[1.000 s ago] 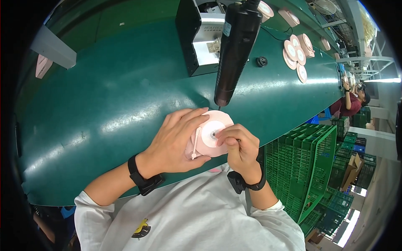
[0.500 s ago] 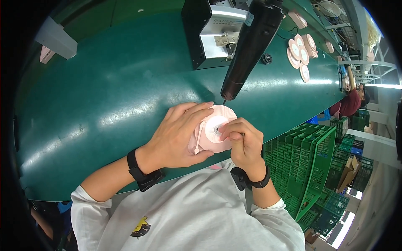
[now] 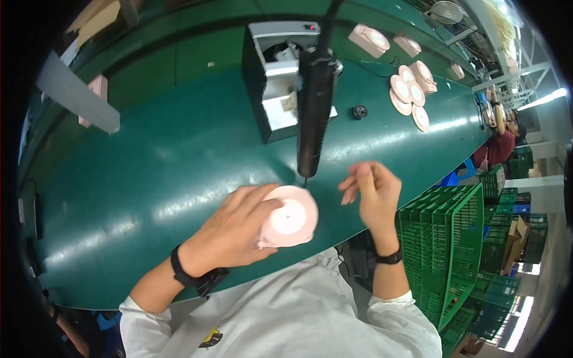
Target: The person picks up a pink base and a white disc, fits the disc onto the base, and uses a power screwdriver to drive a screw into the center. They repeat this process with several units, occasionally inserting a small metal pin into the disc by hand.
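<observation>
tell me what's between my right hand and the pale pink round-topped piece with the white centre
In the head view, only smooth green tabletop shows between your right hand and the pink piece held in your left hand.

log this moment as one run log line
left hand: holding pink round-topped box; right hand: apart from box, contents unclear; black screwdriver: pointing down over table; pink discs: on table, right side

The left forearm (image 3: 154, 286) slants in from the near left, left hand (image 3: 230, 230) curved and gripping; the right forearm (image 3: 391, 282) points far, right hand (image 3: 381, 192) half-curled.
</observation>
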Tool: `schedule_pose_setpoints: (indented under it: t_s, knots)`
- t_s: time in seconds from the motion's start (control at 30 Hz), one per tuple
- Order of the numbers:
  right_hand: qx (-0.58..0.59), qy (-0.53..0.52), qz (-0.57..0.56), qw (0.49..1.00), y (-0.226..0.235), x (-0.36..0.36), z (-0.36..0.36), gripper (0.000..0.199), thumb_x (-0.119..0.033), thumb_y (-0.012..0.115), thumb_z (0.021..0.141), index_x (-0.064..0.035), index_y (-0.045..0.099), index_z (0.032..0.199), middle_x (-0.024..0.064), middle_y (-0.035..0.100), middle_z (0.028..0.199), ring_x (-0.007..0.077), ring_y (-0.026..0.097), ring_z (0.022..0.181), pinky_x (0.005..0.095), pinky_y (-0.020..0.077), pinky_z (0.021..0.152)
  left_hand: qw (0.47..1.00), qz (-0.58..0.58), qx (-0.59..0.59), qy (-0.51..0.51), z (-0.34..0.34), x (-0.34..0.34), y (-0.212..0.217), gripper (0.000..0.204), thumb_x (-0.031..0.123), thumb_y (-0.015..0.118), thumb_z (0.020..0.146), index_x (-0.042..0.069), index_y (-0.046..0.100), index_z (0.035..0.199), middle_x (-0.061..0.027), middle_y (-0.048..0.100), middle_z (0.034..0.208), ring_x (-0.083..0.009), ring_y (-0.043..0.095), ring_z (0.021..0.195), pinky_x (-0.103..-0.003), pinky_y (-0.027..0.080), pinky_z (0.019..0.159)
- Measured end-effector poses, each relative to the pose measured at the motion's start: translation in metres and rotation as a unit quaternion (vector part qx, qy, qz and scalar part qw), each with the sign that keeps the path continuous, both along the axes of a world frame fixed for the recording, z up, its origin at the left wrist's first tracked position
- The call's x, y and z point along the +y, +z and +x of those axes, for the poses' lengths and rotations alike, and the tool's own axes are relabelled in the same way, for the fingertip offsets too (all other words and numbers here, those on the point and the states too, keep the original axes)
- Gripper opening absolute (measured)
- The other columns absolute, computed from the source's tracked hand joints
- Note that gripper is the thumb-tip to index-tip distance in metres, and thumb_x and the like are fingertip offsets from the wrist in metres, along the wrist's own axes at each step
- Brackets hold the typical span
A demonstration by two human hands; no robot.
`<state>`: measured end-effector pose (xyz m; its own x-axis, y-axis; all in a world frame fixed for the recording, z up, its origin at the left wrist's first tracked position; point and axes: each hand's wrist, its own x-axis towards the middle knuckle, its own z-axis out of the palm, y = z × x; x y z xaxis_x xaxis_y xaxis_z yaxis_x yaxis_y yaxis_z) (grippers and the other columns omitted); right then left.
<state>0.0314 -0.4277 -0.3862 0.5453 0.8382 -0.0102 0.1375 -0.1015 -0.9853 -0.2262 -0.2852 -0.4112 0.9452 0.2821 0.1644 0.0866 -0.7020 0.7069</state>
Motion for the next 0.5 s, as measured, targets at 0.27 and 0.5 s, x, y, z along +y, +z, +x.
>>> schedule_pose_setpoints:
  t_s: [0.27,0.5]
  knots:
    - [0.083,-0.090,-0.090,0.988,-0.059,0.027,0.124,0.047,-0.021,0.058,0.109,0.0169,0.051,0.136,0.0273,0.073,0.110,0.0302,0.078,0.089,0.0343,0.0649,0.070,0.981,0.078,0.023,0.178,-0.031,0.103,0.012,0.092,0.021,0.090,0.072,0.000,0.045,0.149,-0.0252,0.049,0.152,-0.0437,0.049,0.138,-0.047,0.043,0.115]
    - [0.136,-0.112,-0.099,0.979,-0.032,-0.004,0.160,0.053,-0.020,0.061,0.107,0.0170,0.046,0.142,0.0288,0.069,0.122,0.0331,0.078,0.094,0.0334,0.0650,0.069,0.849,0.166,-0.003,0.502,-0.039,0.284,-0.035,0.081,0.033,0.077,0.091,-0.007,0.041,0.151,-0.0285,0.049,0.153,-0.0395,0.044,0.147,-0.043,0.036,0.122]
